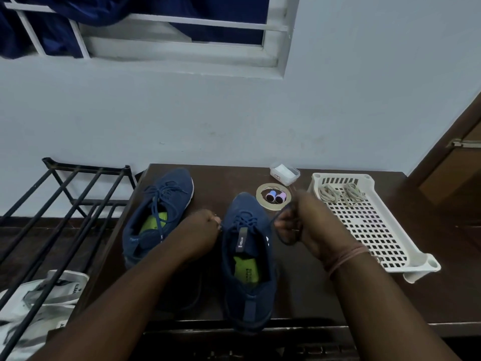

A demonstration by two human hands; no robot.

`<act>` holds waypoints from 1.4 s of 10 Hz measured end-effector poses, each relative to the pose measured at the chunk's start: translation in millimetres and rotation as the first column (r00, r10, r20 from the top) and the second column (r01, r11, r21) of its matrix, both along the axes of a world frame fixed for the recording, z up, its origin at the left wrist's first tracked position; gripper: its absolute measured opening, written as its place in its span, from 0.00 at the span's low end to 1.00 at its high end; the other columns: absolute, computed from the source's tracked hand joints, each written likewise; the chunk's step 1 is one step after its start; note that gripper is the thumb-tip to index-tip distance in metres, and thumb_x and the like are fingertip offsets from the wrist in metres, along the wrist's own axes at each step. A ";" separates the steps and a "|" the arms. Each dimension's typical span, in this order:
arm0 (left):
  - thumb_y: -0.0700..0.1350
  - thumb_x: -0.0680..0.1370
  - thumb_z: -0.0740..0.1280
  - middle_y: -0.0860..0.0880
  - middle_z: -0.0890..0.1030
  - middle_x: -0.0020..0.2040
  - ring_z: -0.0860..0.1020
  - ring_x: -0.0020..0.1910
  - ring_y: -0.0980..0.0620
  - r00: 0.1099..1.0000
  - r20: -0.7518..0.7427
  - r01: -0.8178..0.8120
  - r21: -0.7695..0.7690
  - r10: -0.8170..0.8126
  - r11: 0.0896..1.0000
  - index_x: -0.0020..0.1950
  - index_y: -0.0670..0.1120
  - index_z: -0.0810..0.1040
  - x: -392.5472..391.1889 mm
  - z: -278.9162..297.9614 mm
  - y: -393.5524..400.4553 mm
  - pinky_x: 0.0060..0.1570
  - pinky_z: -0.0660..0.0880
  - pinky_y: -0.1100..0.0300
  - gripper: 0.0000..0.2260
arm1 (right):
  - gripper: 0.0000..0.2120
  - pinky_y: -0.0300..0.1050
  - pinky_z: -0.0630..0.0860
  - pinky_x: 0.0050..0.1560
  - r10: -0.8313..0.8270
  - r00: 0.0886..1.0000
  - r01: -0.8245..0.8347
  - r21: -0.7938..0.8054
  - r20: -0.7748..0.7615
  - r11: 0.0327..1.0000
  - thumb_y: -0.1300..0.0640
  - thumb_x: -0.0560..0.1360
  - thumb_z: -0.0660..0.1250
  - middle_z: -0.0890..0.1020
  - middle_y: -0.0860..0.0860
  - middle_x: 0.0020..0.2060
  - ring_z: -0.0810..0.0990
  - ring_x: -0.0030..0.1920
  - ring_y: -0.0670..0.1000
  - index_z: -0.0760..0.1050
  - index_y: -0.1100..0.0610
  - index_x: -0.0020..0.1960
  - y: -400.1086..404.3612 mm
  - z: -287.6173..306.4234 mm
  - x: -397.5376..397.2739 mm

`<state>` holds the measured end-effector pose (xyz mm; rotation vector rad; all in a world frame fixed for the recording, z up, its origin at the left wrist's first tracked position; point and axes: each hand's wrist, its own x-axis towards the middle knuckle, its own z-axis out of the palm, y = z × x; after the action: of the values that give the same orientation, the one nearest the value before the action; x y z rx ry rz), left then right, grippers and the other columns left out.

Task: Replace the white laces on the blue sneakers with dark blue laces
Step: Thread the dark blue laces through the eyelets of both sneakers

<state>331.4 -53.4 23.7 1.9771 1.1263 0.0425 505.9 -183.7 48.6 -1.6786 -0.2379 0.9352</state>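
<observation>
Sneaker number two, the right sneaker (247, 259), is set nearest the body on the dark table (312, 282), with its heel toward the near edge and its toe pointed away toward the wall, so that its long axis runs straight out between the two forearms. Dark blue lace (282, 230) is already crossed through its upper eyelets, and both free ends are led out sideways from there. One end is pinched by the curled fingers of the left hand (205, 225), just left of the eyelets and close against the shoe. The other end is gripped in the closed right hand (299, 220), held just right of the shoe and a little farther out, with a loop of lace hanging below the fist. A pull outward to both sides, across the shoe's axis, is judged to be what tightening or tying calls for. Farther left, the left sneaker (158, 217) is laid already laced in dark blue. Beyond, the white laces (341, 194) are seen in the white basket (377, 230).
</observation>
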 end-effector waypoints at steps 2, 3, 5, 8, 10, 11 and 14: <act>0.54 0.79 0.65 0.50 0.81 0.34 0.78 0.33 0.51 0.976 0.151 -0.088 -0.382 0.156 0.920 0.45 0.45 0.80 3.4 -4.8 -3.3 0.36 0.73 0.59 0.13 | 0.17 0.43 0.70 0.33 0.157 0.912 -0.053 -0.271 0.379 0.961 0.44 0.74 0.68 0.73 0.53 0.32 0.70 0.29 0.52 0.73 0.55 0.36 -10.6 -4.1 6.3; 0.64 0.69 0.68 0.47 0.86 0.49 0.84 0.49 0.45 0.966 0.208 -0.077 -0.327 0.151 0.942 0.55 0.48 0.84 -1.8 -8.2 3.1 0.56 0.80 0.44 0.24 | 0.22 0.38 0.67 0.29 0.563 0.744 -0.386 -0.456 0.359 0.802 0.40 0.73 0.71 0.71 0.51 0.28 0.68 0.28 0.50 0.74 0.58 0.38 -14.5 -3.2 1.0; 0.54 0.80 0.65 0.44 0.81 0.42 0.79 0.44 0.45 0.999 0.017 0.043 0.085 -0.045 0.995 0.45 0.41 0.78 -3.5 6.0 -2.2 0.42 0.73 0.56 0.16 | 0.12 0.43 0.73 0.38 0.692 0.576 -0.332 -0.650 0.435 0.684 0.51 0.73 0.73 0.78 0.45 0.28 0.77 0.33 0.48 0.80 0.53 0.33 -14.6 10.1 -2.9; 0.47 0.83 0.59 0.46 0.71 0.42 0.77 0.53 0.39 0.991 -0.134 0.050 0.413 0.006 0.909 0.39 0.46 0.67 -11.6 5.4 6.3 0.44 0.68 0.54 0.13 | 0.12 0.43 0.68 0.42 0.560 0.676 -0.005 -0.758 0.478 0.652 0.58 0.71 0.73 0.74 0.52 0.38 0.75 0.44 0.55 0.68 0.58 0.42 -16.8 18.5 -7.7; 0.52 0.80 0.63 0.46 0.74 0.40 0.78 0.48 0.42 0.994 -0.088 -0.033 0.357 0.069 0.934 0.39 0.46 0.70 -12.4 6.1 7.3 0.41 0.67 0.55 0.14 | 0.08 0.41 0.68 0.32 0.513 0.686 -0.039 -0.678 0.516 0.734 0.58 0.73 0.70 0.77 0.54 0.38 0.76 0.40 0.54 0.73 0.60 0.40 -18.7 15.6 -2.3; 0.55 0.79 0.66 0.47 0.78 0.37 0.78 0.39 0.47 0.986 0.115 -0.141 0.152 0.124 0.978 0.41 0.43 0.75 -16.9 19.5 15.6 0.39 0.69 0.56 0.16 | 0.11 0.36 0.67 0.27 0.566 0.686 -0.211 -0.619 0.458 0.757 0.51 0.76 0.69 0.79 0.53 0.33 0.75 0.32 0.52 0.77 0.58 0.39 -20.5 23.3 -5.3; 0.43 0.80 0.67 0.51 0.84 0.43 0.77 0.36 0.52 0.700 0.697 -0.256 0.046 0.153 0.966 0.52 0.51 0.81 -15.8 54.0 7.3 0.37 0.74 0.58 0.05 | 0.19 0.44 0.71 0.38 0.421 0.702 -0.137 -0.470 0.575 0.872 0.46 0.69 0.73 0.82 0.61 0.37 0.77 0.34 0.53 0.80 0.64 0.42 -19.2 42.2 8.4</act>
<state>315.6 -46.0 77.7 1.6916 0.8334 0.9349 514.3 -202.9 90.8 -2.3761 -0.8696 0.5756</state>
